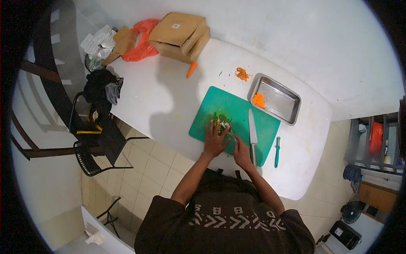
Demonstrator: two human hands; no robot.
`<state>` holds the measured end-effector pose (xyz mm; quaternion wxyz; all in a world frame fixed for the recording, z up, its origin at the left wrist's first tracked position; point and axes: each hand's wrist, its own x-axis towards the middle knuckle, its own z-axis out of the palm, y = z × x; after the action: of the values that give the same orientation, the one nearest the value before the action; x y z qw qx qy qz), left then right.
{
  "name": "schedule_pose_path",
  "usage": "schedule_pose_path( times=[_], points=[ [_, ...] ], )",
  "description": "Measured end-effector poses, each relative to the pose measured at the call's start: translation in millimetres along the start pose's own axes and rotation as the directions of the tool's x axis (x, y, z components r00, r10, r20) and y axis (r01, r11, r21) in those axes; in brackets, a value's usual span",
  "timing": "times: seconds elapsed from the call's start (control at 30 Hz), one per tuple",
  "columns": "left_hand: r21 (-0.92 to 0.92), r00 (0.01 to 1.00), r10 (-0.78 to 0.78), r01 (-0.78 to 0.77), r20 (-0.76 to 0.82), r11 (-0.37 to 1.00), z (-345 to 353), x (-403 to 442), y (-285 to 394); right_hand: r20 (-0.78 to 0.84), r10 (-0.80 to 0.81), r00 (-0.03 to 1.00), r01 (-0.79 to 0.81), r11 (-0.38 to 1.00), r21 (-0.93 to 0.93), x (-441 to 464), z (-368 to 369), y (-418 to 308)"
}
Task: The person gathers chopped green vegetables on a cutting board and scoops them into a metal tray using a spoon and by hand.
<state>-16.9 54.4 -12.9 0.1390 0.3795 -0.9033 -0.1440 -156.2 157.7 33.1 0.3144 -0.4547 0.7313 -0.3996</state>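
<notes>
My left hand (215,142) lies with its fingers spread over chopped green leaves (217,118) on a green cutting board (264,148). Closed around the handle of a shiny metal spoon (230,129) is my right hand (241,152); the spoon's head is against the greens, close to my left fingertips, and partly hidden. To the right of my right hand a knife (252,127) lies on the board, its blade pointing away from me. Finely chopped orange carrot (259,100) sits in one corner of a metal tray (288,92) that stands at the board's far right edge.
On the white table (144,101) are a green peeler (277,152), a pile of orange peelings (242,74) and a carrot piece (192,70). Cardboard boxes (177,34) and a red plastic bag (141,44) stand at the back left. A black chair (101,148) is left of the table.
</notes>
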Motion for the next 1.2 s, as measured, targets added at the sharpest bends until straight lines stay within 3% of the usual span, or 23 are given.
schedule_pose_path(
  times=[0.13, 0.3, 0.4, 0.63, 0.7, 0.83, 0.9, 1.03, 1.13, 1.2],
  points=[
    [0.018, 1.0, -0.017, 0.016, 0.025, 1.0, -4.9, -0.7, -4.9, 0.025, 0.037, 0.999, -0.037, 0.999, -0.015, -7.8, -12.3, -8.6],
    [0.009, 0.992, -0.124, 0.124, -0.03, 0.992, -7.6, -2.7, -10.5, 0.082, 0.078, 0.994, -0.06, 0.977, -0.207, -9.0, -17.6, -11.7],
    [0.102, 1.0, -0.008, 0.006, 0.02, 0.995, -10.5, -3.3, -10.6, 0.051, 0.016, 0.999, -0.007, 0.986, -0.166, -7.2, -9.6, -2.8],
    [0.026, 0.993, -0.111, 0.112, -0.036, 0.993, -13.1, 1.1, -11.2, 0.029, 0.081, 0.996, -0.08, 0.996, -0.047, -7.8, -15.4, -11.4],
    [0.111, 0.999, 0.019, -0.022, 0.028, 0.994, -17.4, -0.3, -11.7, 0.008, 0.079, 0.997, -0.078, 0.996, -0.053, -6.8, -15.0, -7.3],
    [0.109, 0.998, 0.066, -0.067, 0.006, 0.992, -15.6, -2.5, -12.0, -0.02, 0.02, 1.0, -0.02, 1.0, -0.018, -7.3, -10.5, -3.1],
    [0.004, 0.993, -0.106, 0.106, -0.047, 0.994, -10.4, -2.9, -15.1, -0.021, 0.027, 0.999, -0.027, 1.0, -0.007, -7.0, -11.5, -5.6],
    [0.127, 0.984, -0.138, 0.152, -0.117, 0.98, -7.9, -3.5, -20.8, 0.021, 0.077, 0.997, -0.074, 0.992, -0.101, -8.5, -19.8, -5.8],
    [-0.026, 0.967, -0.179, 0.177, -0.183, 0.984, -11.0, -2.5, -24.2, 0.054, 0.066, 0.996, -0.054, 0.98, -0.194, -2.8, -18.6, 18.2],
    [-0.188, 0.934, -0.306, 0.272, -0.183, 0.944, -8.4, 0.7, -28.5, -0.03, -0.008, 1.0, 0.0, 0.959, -0.284, 3.0, -16.7, 29.6]
  ],
)
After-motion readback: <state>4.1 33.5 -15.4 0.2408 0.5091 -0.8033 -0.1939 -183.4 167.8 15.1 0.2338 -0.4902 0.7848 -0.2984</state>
